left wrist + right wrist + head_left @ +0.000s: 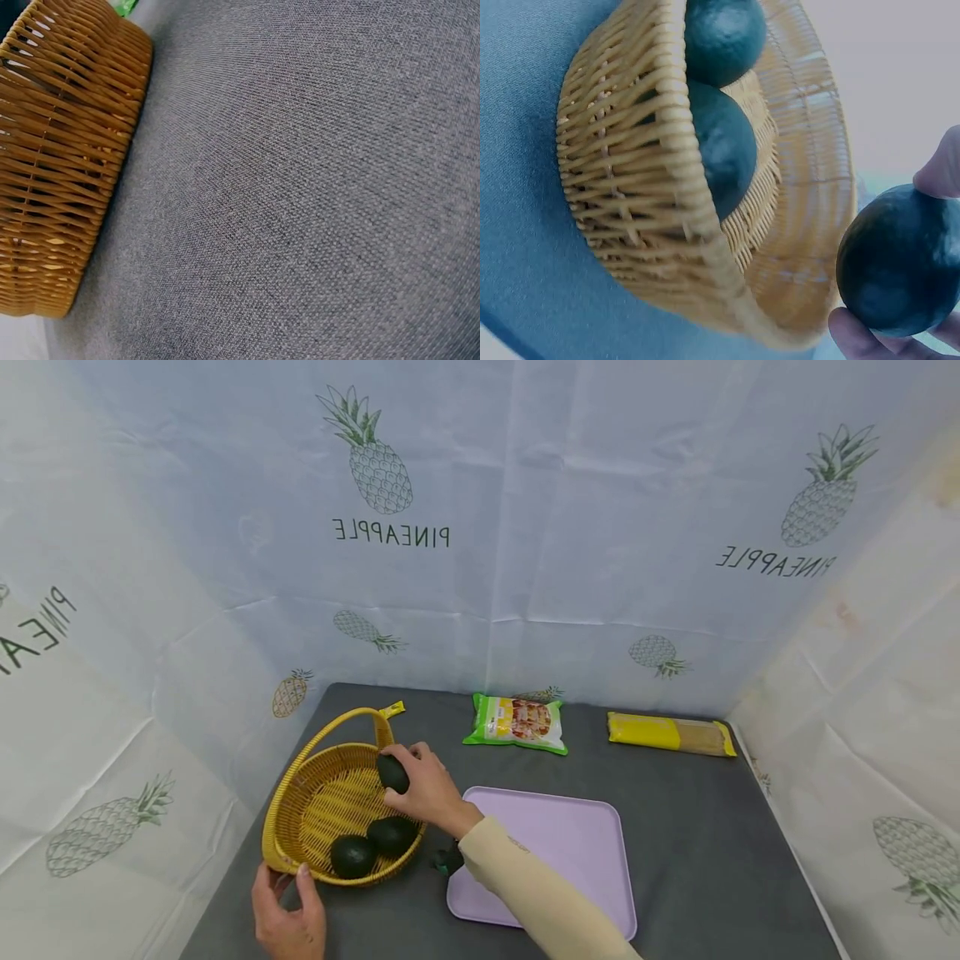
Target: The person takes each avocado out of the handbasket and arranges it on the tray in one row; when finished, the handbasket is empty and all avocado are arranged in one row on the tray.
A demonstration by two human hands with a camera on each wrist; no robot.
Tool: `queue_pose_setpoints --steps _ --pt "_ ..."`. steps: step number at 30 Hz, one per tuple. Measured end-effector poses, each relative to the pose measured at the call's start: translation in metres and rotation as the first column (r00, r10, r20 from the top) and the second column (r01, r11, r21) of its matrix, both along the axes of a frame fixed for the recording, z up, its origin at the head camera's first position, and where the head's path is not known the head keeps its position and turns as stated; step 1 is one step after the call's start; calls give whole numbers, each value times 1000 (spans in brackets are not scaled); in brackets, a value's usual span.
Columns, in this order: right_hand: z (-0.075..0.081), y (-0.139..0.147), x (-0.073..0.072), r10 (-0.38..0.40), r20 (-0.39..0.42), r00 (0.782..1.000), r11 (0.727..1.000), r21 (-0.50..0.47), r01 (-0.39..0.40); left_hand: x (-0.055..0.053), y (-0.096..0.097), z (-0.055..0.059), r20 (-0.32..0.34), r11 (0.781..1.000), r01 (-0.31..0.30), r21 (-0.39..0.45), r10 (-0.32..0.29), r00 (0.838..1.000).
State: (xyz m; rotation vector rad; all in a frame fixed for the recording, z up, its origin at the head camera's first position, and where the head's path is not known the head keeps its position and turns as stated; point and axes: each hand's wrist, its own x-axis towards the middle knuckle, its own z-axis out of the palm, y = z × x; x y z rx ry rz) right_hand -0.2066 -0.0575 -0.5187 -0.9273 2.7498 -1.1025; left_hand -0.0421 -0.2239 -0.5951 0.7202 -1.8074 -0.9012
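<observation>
Holding 1 dark green, egg-shaped avocado [393, 774] in the right hand [427, 787], with that grip closed around the fruit, thumb on 1 side, fingers on the other. Up by the right back rim of the round, yellow-brown woven basket [337, 802], with the bare basket floor lower down and to the left. Cannot tell if straight above the rim or a little past. Seems tipped the long way, back left to front right. Also in the basket, at the front right, 2 more dark green avocados [354, 857], side by side. Farther from the fruit, by the basket's front left, the left hand [291, 917]; cannot tell if gripping or just touching.
</observation>
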Motion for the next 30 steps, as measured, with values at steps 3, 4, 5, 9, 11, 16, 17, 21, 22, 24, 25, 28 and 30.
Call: queue_pose_setpoints --steps 3,4,5,9,11,16,17,21,22,24,25,28,30 --pt "1 12 -1 -39 -11 999 999 -21 39 0 0 0 6 1000 1 2 -1 1000" --pt "1 16 -2 -53 -15 998 998 -24 53 0 0 0 9 1000 3 2 -3 1000" --pt "1 21 -2 -65 -17 998 998 -28 65 -1 0 0 13 1000 4 2 -4 1000" --pt "1 35 -5 -115 -13 993 993 -38 114 -1 0 2 0 1000 8 2 -8 1000" --pt "0 42 -7 -135 -7 991 990 -43 135 -2 -1 3 -13 1000 4 2 -4 1000" --pt "-5 59 -7 -199 11 980 978 -57 200 -1 0 3 -14 1000 -4 12 4 1000" --pt "-7 63 -7 -214 14 977 975 -58 214 -1 0 3 -10 1000 -4 15 4 1000" --pt "-13 75 -5 -265 36 964 962 -63 267 -1 2 3 -5 1000 -4 22 4 1000" --pt "-15 78 -4 -276 43 960 958 -62 278 -1 2 4 -4 1000 -4 23 4 1000" --pt "-19 82 -2 -295 59 954 953 -62 298 -1 2 4 -5 1000 -7 25 7 1000" --pt "-21 85 0 -303 68 950 950 -62 307 -1 2 4 -4 1000 -8 25 8 1000" --pt "-28 90 4 -327 84 941 942 -52 332 -1 2 4 4 1000 -11 25 11 1000" --pt "-32 94 7 -339 87 937 938 -47 343 0 2 4 9 1000 -13 23 13 1000"
